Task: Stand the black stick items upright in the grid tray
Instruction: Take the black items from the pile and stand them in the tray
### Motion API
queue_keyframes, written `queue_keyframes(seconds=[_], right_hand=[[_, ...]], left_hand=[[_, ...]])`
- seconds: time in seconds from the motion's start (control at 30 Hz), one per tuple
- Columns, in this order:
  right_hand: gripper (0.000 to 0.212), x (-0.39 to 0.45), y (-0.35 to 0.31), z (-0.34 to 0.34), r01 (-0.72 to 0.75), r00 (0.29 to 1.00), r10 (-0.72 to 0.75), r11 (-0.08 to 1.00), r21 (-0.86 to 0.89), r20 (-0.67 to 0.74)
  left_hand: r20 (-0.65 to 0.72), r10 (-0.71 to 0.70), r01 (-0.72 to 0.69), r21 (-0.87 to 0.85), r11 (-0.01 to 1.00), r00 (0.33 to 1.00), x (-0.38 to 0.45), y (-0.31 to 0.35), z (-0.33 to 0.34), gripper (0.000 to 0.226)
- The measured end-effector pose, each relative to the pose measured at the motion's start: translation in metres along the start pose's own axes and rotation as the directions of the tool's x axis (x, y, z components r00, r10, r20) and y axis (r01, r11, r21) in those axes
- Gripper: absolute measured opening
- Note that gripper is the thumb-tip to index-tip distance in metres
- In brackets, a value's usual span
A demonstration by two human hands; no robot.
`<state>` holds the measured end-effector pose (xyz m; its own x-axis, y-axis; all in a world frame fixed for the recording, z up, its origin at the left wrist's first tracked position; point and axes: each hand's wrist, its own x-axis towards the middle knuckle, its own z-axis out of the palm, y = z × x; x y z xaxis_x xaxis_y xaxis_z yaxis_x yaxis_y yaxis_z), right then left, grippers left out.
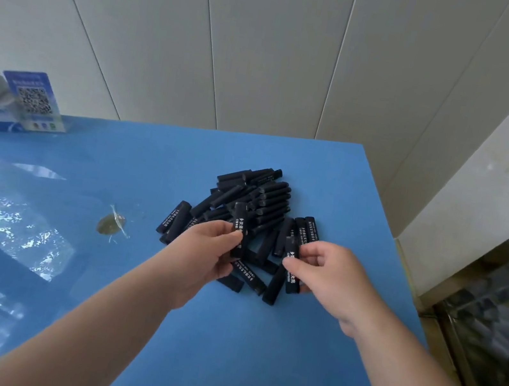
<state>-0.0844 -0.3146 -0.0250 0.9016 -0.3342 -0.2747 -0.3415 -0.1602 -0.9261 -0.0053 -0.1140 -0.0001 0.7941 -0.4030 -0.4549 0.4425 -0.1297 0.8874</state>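
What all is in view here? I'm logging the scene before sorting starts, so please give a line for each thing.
Pile of sticks: dozens, black with white print, lying loose on the far right part of the table.
Held sticks: two, black; one in the left hand, one in the right.
Table: one, blue, glossy on the left.
QR-code sign: one, blue and white, far left corner.
Leaf-like scrap: one, brownish, left of the pile.
Grid tray: none in view.
Wall panels: pale grey, behind the table.
Left hand: pinches a stick.
Right hand: pinches a stick.
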Motion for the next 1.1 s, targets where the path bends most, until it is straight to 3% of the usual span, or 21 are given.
queue_keyframes(seconds=[0.17,0.33,0.67,1.1], right_hand=[[0.003,0.001,-0.017,0.016,0.158,0.987,-0.156,0.987,0.032,-0.038],[0.008,0.002,-0.028,0.046,0.231,0.967,-0.237,0.971,0.062,0.096],[0.006,-0.012,-0.069,0.144,0.283,0.888,-0.301,0.954,0.102,0.349],[0.016,-0.066,-0.119,0.322,0.276,0.834,-0.31,0.951,0.142,0.456]], left_hand=[[-0.039,0.093,-0.089,0.1,0.991,0.995,-0.006,-0.002,-0.01,0.014],[-0.063,0.169,-0.152,0.215,0.965,0.984,-0.023,-0.005,-0.039,0.017],[-0.268,0.195,-0.172,0.109,0.979,0.943,-0.08,-0.017,-0.131,0.012],[-0.44,0.264,-0.255,0.082,0.963,0.858,-0.178,-0.045,-0.294,0.011]])
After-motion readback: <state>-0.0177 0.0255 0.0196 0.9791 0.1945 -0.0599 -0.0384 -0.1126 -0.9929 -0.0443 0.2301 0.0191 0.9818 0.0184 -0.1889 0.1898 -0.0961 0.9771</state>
